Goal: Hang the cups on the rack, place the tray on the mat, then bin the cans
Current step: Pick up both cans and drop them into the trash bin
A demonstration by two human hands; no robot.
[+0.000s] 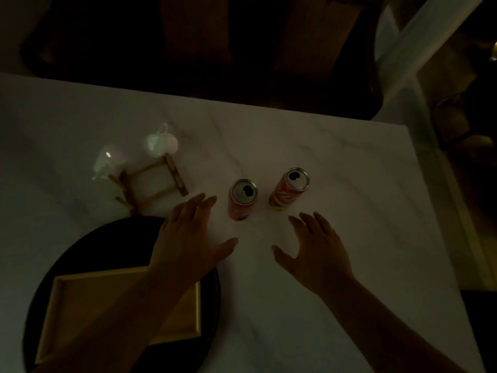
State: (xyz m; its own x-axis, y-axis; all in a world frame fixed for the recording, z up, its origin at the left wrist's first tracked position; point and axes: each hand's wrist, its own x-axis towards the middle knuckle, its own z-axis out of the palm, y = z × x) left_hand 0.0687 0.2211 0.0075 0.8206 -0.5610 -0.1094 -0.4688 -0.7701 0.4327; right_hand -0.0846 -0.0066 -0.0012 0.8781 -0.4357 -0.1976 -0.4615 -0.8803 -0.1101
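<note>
Two opened orange cans stand upright mid-table: the left can (242,199) and the right can (290,189). My left hand (192,238) hovers open just left of and below the left can, not touching it. My right hand (316,250) is open below the right can, also apart from it. A wooden rack (150,183) stands at the left with two white cups (161,142) (110,161) hanging on its far pegs. A wooden tray (86,300) lies on the round black mat (113,238), partly hidden by my left forearm.
The white marble table (322,146) ends at a far edge with a dark chair (204,49) behind it. The table's right edge runs diagonally, with a pale floor and dim objects beyond it. The scene is very dim.
</note>
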